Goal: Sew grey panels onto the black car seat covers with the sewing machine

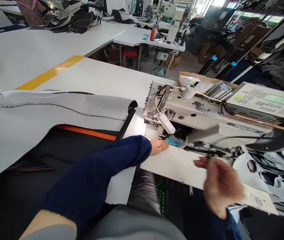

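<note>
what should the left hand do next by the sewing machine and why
Probably close the left hand on the blue-handled scissors: its fingertips are right by the blue handles, beside the sewing machine, while the right hand, blurred, is farther from them.

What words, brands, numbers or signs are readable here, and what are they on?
Nothing reads for certain.
Sewing machine, nameplate: lettering too blurred.
Control panel, screen: digits too small.
Tabletop, round emblem: too small.
Background machine, badge: too blurred.
</note>
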`<move>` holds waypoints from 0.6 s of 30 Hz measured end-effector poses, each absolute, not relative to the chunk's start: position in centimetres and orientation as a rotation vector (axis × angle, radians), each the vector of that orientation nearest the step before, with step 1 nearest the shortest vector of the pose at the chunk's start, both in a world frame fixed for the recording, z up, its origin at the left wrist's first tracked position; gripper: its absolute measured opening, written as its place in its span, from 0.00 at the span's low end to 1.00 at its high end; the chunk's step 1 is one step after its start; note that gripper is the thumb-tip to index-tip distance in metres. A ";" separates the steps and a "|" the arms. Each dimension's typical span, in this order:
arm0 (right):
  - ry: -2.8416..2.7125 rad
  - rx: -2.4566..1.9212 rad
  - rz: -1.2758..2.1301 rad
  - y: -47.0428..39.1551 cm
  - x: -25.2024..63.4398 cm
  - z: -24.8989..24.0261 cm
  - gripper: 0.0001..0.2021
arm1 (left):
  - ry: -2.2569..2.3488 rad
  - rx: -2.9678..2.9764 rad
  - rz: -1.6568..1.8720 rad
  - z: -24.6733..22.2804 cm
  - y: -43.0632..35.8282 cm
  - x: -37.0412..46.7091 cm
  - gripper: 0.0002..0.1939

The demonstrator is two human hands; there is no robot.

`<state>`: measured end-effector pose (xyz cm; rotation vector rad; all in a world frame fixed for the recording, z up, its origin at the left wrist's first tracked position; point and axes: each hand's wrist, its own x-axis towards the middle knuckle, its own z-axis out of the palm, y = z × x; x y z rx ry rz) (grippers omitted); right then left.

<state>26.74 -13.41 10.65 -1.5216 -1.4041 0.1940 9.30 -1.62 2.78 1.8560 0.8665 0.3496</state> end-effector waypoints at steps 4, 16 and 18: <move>-2.075 -1.227 0.498 -13.7 23.3 7.4 0.07 | 0.889 1.140 0.432 5.9 -2.7 6.6 0.28; -1.671 -1.237 0.752 -8.2 19.2 3.8 0.07 | 1.306 1.711 0.269 6.7 -4.1 -1.0 0.14; -1.630 -1.198 0.776 -7.2 18.8 3.2 0.07 | 1.308 1.769 0.203 7.0 -4.3 -1.3 0.15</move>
